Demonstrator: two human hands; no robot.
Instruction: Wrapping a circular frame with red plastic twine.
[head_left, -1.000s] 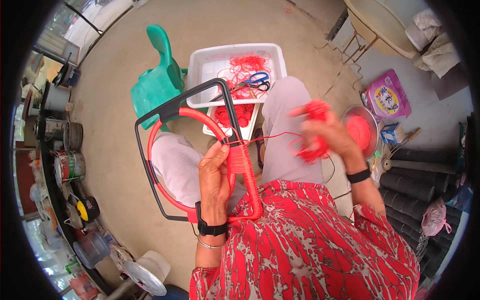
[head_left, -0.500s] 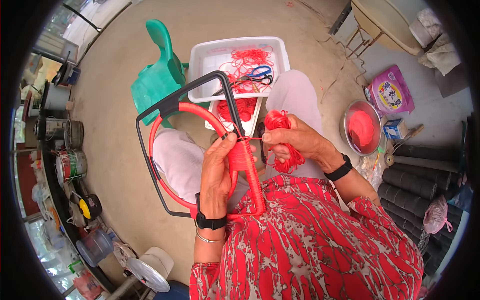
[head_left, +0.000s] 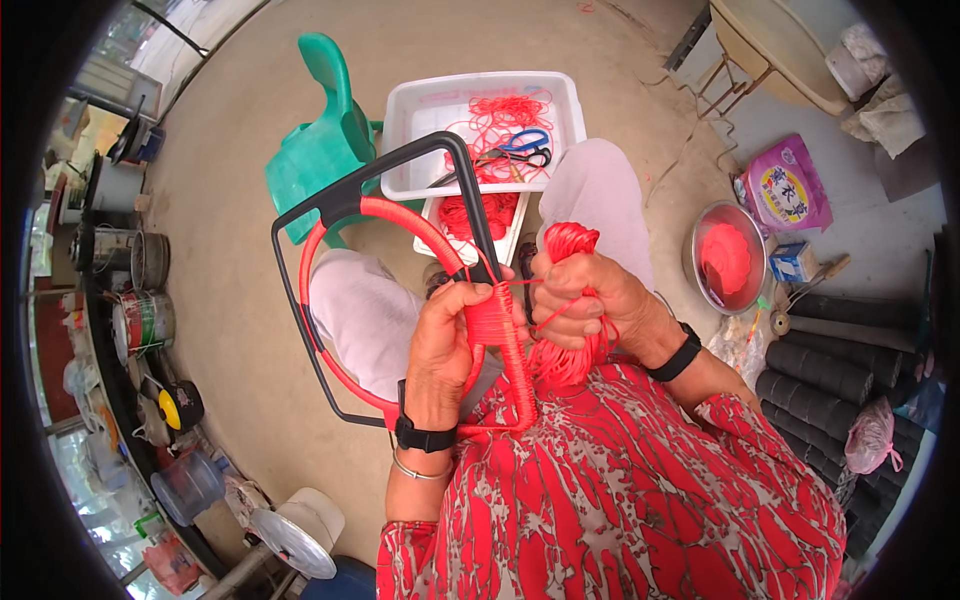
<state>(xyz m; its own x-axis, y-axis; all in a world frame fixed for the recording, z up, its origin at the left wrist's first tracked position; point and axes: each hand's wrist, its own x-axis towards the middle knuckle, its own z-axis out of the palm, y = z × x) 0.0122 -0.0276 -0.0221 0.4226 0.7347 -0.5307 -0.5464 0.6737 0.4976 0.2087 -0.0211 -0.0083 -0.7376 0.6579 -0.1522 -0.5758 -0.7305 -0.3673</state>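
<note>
A black metal frame [head_left: 375, 180] with a red cord-wrapped hoop [head_left: 400, 215] rests across my lap. My left hand [head_left: 445, 345] grips the wrapped red part of the hoop on its right side. My right hand [head_left: 590, 295] is closed around a bundle of red cord [head_left: 568, 240], right beside the hoop, with a taut strand running from the bundle to the wrapping. The hanging tail of the bundle spills below my right hand over my red patterned shirt.
A white tray [head_left: 420, 110] with red cord and blue-handled scissors [head_left: 525, 145] sits ahead, over a smaller white bin. A green plastic chair [head_left: 320, 150] stands left. A metal bowl of red cord [head_left: 725, 255], a purple bag [head_left: 790, 185] and black rolls [head_left: 830, 375] lie right. Pots and cans line the left edge.
My right hand has swung in from the far right with the cord bundle and now sits against the hoop. My left hand has kept its grip on the wrapped hoop.
</note>
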